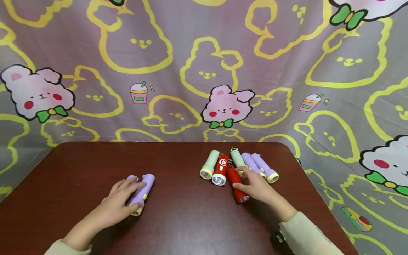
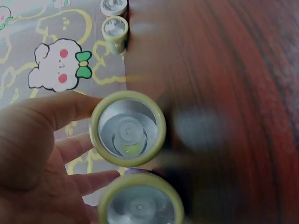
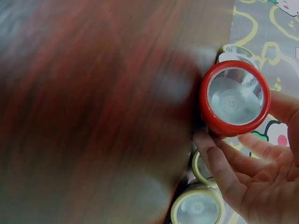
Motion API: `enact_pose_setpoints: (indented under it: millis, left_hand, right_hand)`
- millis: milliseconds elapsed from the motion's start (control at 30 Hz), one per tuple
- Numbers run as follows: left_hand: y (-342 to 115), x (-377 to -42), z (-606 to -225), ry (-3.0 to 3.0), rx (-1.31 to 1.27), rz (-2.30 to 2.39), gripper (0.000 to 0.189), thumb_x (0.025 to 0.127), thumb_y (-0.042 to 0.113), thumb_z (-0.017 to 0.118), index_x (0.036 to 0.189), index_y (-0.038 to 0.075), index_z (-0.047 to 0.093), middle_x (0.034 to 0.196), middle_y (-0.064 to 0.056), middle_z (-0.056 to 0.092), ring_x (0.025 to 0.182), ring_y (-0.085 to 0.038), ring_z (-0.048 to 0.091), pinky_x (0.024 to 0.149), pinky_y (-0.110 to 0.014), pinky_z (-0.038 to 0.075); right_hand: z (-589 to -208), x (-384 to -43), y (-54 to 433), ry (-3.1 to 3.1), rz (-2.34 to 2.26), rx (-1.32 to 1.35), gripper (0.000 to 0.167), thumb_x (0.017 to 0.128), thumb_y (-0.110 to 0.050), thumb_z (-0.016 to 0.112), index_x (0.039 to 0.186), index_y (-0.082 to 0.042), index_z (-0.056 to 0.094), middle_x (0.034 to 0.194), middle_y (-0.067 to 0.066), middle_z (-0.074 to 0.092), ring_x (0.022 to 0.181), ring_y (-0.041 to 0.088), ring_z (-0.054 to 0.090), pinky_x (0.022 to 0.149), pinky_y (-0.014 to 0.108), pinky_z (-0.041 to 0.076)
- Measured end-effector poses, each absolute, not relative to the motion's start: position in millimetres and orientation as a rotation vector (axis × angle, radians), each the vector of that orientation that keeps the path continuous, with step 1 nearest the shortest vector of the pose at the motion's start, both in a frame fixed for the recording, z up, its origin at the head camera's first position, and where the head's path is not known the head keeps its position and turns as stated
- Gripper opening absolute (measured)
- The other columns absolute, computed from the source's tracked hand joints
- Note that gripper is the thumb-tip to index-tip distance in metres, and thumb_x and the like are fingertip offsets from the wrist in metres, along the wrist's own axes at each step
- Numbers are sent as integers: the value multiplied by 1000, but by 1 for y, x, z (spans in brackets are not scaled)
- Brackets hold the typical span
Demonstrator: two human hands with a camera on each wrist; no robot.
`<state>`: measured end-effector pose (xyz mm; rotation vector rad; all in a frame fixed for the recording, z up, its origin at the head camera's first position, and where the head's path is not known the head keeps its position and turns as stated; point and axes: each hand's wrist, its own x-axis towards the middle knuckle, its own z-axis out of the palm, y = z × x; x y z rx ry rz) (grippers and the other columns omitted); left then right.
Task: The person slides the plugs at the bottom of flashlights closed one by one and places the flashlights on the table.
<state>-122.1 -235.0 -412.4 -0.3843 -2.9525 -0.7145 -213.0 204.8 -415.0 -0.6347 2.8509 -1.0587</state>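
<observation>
At the left of the table, my left hand [image 1: 119, 202] lies over two purple flashlights. Its thumb and fingers grip the right-hand purple flashlight [image 1: 148, 182]; the other purple flashlight [image 1: 131, 177] is mostly hidden under the fingers. In the left wrist view, the gripped flashlight's cream-rimmed lens [image 2: 128, 128] sits beside the thumb, with a second lens [image 2: 140, 205] below. Over on the right, my right hand [image 1: 255, 184] holds a plain red flashlight [image 1: 236, 184] between thumb and fingers, lens towards me. Its red-rimmed lens [image 3: 235, 99] fills the right wrist view's centre right.
Left of the red one lie a red-and-white flashlight [image 1: 220, 170] and a pale green flashlight [image 1: 210, 164]. Behind my right hand are another green flashlight [image 1: 236, 156] and two purple flashlights [image 1: 264, 166]. A patterned curtain [image 1: 178, 78] hangs behind the brown table [image 1: 178, 212].
</observation>
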Motion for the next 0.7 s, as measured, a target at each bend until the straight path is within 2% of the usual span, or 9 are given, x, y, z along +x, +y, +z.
enact_pose_setpoints:
  millis: [233,433,600,700]
  left_hand:
    - [-245,-129,-419,-2796,-523,-852,45,79,24,82,120,13,67,140,-32,51,130,-59,37,93,-74,34]
    - [-247,-129,-416,-2814,-509,-897,30,79,28,83,99,24,61,138,-30,52,127,-59,41,92,-72,37]
    - [-249,-129,-417,-2784,-547,-904,34,76,26,86,83,26,53,136,-36,50,122,-60,48,87,-67,44]
    - [-250,-128,-416,-2786,-556,-927,35,76,25,86,78,27,51,138,-36,48,122,-62,48,85,-66,45]
  right_hand:
    - [-414,-215,200,2859,-1072,-555,50,86,-21,77,127,-3,56,96,13,73,85,20,68,70,32,54]
    - [-415,-214,197,2846,-1100,-457,52,83,-16,79,126,0,55,95,15,72,86,23,68,70,32,55]
    - [-414,-212,194,2795,-1133,-370,56,80,-10,79,129,1,53,87,11,70,78,19,65,67,31,53]
    - [-414,-211,193,2758,-1169,-355,60,79,-7,79,131,2,52,82,10,67,74,18,63,66,31,52]
